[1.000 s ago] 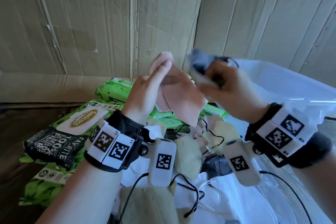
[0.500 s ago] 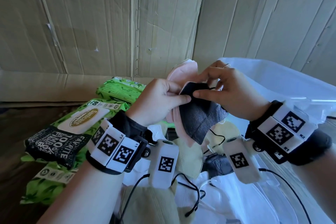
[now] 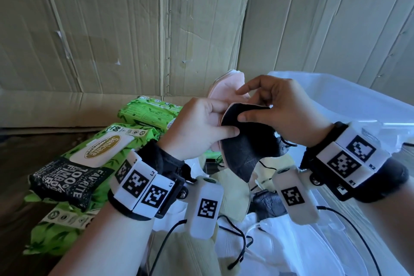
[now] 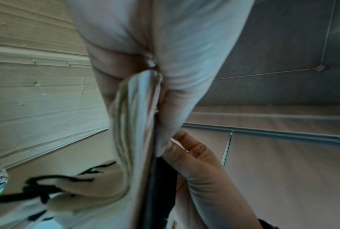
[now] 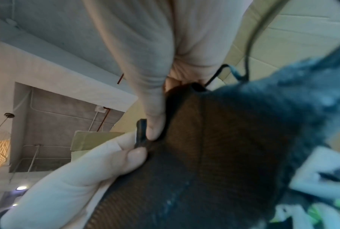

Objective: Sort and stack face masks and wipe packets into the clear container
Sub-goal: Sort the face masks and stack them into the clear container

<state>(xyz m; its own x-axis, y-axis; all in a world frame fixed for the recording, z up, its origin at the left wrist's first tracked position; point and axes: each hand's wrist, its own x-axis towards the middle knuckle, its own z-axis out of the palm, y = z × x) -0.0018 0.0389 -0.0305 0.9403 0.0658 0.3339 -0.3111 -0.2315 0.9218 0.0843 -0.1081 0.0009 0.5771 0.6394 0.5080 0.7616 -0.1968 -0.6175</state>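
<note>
Left hand [image 3: 202,125] pinching a black mask [image 3: 248,141] against a pink mask [image 3: 230,89] behind it, thumb on the black face, fingers hidden behind the stack. Right hand [image 3: 289,114] pinching the same black mask at its upper edge, thumb in front, index finger raised above the pink mask. Both masks held upright in the air, faces together, pink top showing above the black. Black ear loop [image 3: 284,141] dangling under the right wrist. In the left wrist view, stacked mask edges [image 4: 137,124] seen edge-on between the fingers. In the right wrist view, both thumbs side by side on the dark mesh [image 5: 214,139].

Below the hands, a loose heap: beige masks [image 3: 233,188], white masks [image 3: 264,237], a grey mask [image 3: 268,204], black loops tangled among them. Clear container [image 3: 349,105] at the right, beside the heap. Green wipe packets [image 3: 107,154] at the left, one farther back [image 3: 150,112], a black-labelled packet [image 3: 65,181] lying across the near ones. Cardboard wall [image 3: 134,29] behind everything. Marker-tagged bands [image 3: 143,188] on both wrists.
</note>
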